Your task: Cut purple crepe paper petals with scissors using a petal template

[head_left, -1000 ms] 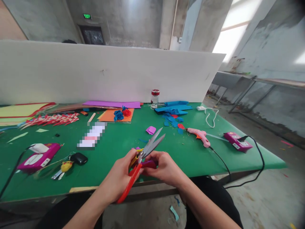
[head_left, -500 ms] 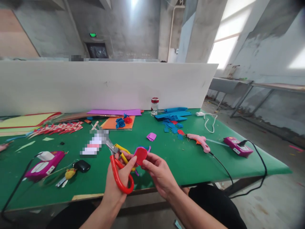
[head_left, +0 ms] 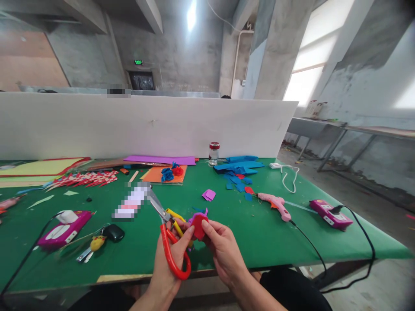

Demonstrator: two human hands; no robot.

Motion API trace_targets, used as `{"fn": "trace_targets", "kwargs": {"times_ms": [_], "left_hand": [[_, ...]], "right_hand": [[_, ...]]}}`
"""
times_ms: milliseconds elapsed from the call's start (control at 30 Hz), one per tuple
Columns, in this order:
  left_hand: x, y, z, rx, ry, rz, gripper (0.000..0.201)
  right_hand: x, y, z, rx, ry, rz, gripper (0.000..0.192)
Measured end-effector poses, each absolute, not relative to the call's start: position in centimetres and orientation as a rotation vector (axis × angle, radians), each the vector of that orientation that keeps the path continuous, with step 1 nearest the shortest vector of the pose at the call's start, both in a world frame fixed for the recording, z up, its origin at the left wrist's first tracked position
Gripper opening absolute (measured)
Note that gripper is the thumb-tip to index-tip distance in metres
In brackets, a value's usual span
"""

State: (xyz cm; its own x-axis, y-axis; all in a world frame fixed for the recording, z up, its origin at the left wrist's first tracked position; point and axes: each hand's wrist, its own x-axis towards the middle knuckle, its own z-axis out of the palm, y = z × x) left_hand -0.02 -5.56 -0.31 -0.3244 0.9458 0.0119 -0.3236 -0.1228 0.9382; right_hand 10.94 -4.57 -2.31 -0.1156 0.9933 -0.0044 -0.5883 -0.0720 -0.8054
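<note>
In front of me, my left hand point(head_left: 170, 255) is closed around the scissors point(head_left: 166, 216), which have one red and one yellow handle and blades pointing up and to the left. Its thumb also presses on a small rounded piece of red paper point(head_left: 199, 229), with purple paper point(head_left: 196, 214) showing behind it. My right hand point(head_left: 223, 248) pinches the red piece from the other side, thumb on its upper face. Just beyond the hands lies a small stack of purple paper pieces point(head_left: 209, 195) on the green table point(head_left: 233, 220).
To the right are a pink glue gun point(head_left: 275, 205) and a purple power strip point(head_left: 330, 214). Blue paper scraps point(head_left: 238, 179), a lidded jar point(head_left: 214, 153) and paper flowers point(head_left: 171, 172) lie farther back. On the left are another power strip point(head_left: 65, 233) and keys point(head_left: 94, 246).
My view has tilted up a little, so the table appears lower. The right thumb has moved up onto the face of the red paper; both hands still hold it.
</note>
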Motion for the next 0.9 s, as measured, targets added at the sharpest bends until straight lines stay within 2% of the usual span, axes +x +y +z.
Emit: {"fn": "trace_targets", "kwargs": {"times_ms": [433,700,900], "left_hand": [[0.0,-5.6,-1.6,0.977,1.047,1.525,0.027],[-0.5,-5.5,-0.6,0.958,1.1,1.553,0.037],[-0.8,-5.3,-0.4,1.041,1.128,1.485,0.034]], "right_hand": [[11.7,-4.4,-2.0,-0.856,-0.846,1.451,0.031],[11.8,-4.2,-2.6,-0.942,-1.023,1.308,0.03],[11.7,-4.3,-2.9,-0.951,-1.092,1.216,0.026]]}}
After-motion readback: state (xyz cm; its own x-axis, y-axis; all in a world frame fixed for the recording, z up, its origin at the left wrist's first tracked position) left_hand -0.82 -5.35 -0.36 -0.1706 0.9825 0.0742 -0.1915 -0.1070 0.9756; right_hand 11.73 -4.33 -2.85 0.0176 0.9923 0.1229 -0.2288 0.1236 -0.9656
